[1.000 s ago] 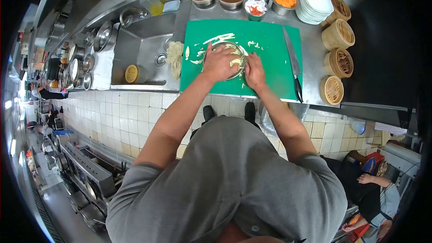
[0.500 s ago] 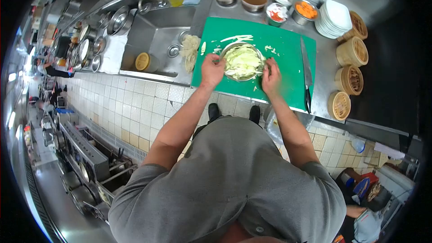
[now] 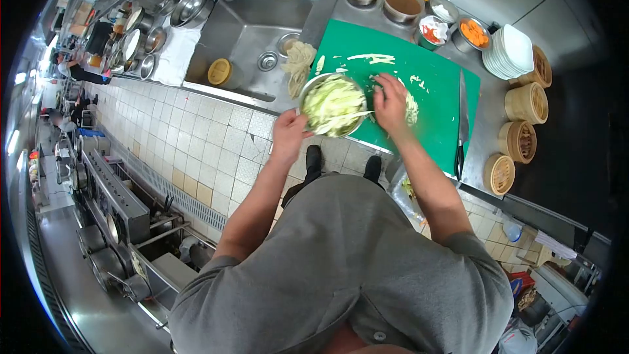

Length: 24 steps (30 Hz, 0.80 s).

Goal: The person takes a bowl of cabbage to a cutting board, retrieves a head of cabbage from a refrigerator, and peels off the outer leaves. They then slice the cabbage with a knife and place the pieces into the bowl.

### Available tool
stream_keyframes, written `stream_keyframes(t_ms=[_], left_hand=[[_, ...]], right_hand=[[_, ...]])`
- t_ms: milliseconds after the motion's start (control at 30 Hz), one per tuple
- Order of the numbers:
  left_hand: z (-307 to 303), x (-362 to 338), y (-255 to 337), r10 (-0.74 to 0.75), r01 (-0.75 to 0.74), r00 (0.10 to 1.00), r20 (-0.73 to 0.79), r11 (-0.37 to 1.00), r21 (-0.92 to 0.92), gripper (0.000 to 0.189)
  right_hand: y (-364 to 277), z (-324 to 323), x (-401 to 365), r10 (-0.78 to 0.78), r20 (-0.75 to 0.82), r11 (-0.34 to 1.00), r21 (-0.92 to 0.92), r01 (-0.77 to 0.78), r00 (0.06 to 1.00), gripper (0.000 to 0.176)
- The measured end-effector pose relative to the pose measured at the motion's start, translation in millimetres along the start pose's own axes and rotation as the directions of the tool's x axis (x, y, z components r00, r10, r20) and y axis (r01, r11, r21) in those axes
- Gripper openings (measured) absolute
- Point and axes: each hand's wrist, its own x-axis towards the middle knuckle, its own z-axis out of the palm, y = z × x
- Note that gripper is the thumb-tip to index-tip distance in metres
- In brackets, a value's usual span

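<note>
My left hand (image 3: 289,132) is closed on the near left rim of a round metal bowl (image 3: 354,130), thumb at the edge. Shredded pale green cabbage (image 3: 333,103) heaps the bowl, which is over the left part of a green cutting board (image 3: 432,85). To the right of the bowl, my right hand (image 3: 392,101) is low over the board, thumb and fingers apart. A small pile of cabbage shreds (image 3: 411,110) lies beside it, partly hidden by the hand. Longer pale strips (image 3: 372,58) are scattered toward the back.
A long knife (image 3: 462,118) lies along the board's right side. Behind are bowls of brown liquid (image 3: 401,4), a container of orange pieces (image 3: 474,31) and stacked white plates (image 3: 508,52). Bamboo steamers (image 3: 517,141) line the right; a sink (image 3: 246,39) and a crumpled cloth (image 3: 299,62) are left.
The bowl has moved left and nearer to me with my left hand on its rim. My right hand has left the bowl's right side and reached farther over the board.
</note>
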Motion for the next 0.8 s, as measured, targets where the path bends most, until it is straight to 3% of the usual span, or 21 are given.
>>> stream_keyframes(t_ms=[67, 167, 200, 267, 400, 467, 600, 667, 700, 767, 800], left_hand=[[-46, -4, -6, 0.044, -0.042, 0.996, -0.084, 0.999, 0.019, 0.017], [-91, -23, 4, 0.091, -0.087, 0.984, -0.155, 0.996, 0.033, 0.020], [-100, -29, 6, 0.117, -0.115, 0.970, -0.213, 0.993, 0.021, 0.020], [-117, -36, 5, 0.099, -0.102, 0.960, -0.262, 0.995, 0.001, 0.021], [-128, -45, -2, 0.036, -0.075, 0.923, -0.383, 0.993, -0.087, 0.020], [-130, -47, -7, 0.010, -0.056, 0.912, -0.411, 0.993, -0.100, 0.018], [-136, -46, -14, -0.010, -0.054, 0.914, -0.407, 0.988, -0.146, 0.018], [-134, -44, -10, -0.001, -0.043, 0.918, -0.397, 0.994, -0.103, 0.017], [-135, -40, -13, 0.010, -0.048, 0.921, -0.389, 0.995, -0.089, 0.016], [-129, -33, -12, 0.005, -0.041, 0.930, -0.368, 0.995, -0.090, 0.017], [-125, -28, -10, 0.004, -0.038, 0.936, -0.352, 0.995, -0.091, 0.018]], right_hand=[[-19, 24, 23, -0.082, 0.156, 0.996, -0.019, 0.086, 0.984, 0.032], [-33, 75, 47, -0.157, 0.439, 0.964, -0.126, 0.234, 0.885, 0.047], [-39, 92, 55, -0.158, 0.438, 0.964, -0.126, 0.235, 0.885, 0.047], [-45, 118, 69, -0.146, 0.659, 0.939, -0.141, 0.312, 0.738, 0.055], [-44, 119, 82, -0.150, 0.716, 0.933, -0.127, 0.338, 0.682, 0.045], [-36, 98, 80, -0.230, 0.807, 0.908, -0.023, 0.418, 0.544, 0.034], [-8, 39, 52, -0.308, 0.778, 0.874, 0.005, 0.485, 0.548, 0.026], [-9, 6, 54, -0.028, 0.866, 0.887, -0.209, 0.413, 0.500, 0.027], [-10, 4, 47, -0.022, 0.866, 0.887, -0.214, 0.410, 0.499, 0.027], [-10, 11, 26, -0.202, 0.702, 0.878, -0.180, 0.444, 0.683, 0.026], [-17, 23, 15, -0.197, 0.699, 0.878, -0.185, 0.441, 0.687, 0.026]])
